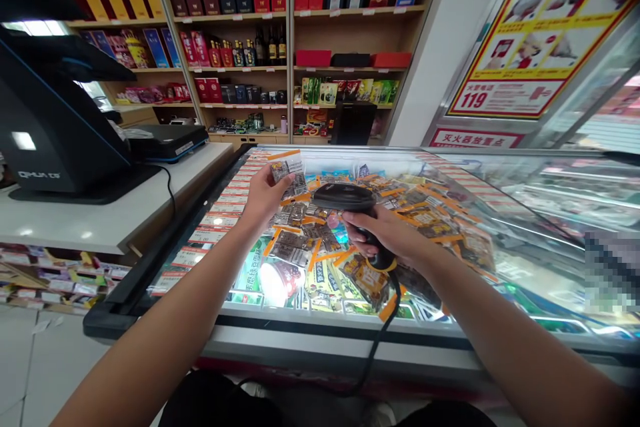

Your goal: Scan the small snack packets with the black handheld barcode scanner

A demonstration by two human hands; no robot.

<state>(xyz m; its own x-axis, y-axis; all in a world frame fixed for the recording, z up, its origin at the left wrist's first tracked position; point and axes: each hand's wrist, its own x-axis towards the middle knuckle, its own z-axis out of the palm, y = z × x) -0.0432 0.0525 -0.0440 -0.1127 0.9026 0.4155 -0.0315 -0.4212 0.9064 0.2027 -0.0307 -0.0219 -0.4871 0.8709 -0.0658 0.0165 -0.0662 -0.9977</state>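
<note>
My left hand [267,188] is closed on a small snack packet [293,167] with an orange top edge and a printed label facing me. Over the glass lid, my right hand [370,233] grips the handle of a black barcode scanner [345,196], fingers wrapped round it. The scanner's head points left, toward the packet but apart from it. Its black cable [374,347] drops over the front edge of the freezer. Many similar orange-edged packets [293,245] lie in a loose spread below both hands.
The chest freezer [345,330] has price labels [205,237] along its left side. Left of it stands a white counter [75,227] with a dark checkout machine [55,113] and a weighing scale [170,140]. Shelves of boxes and bottles [273,47] line the back.
</note>
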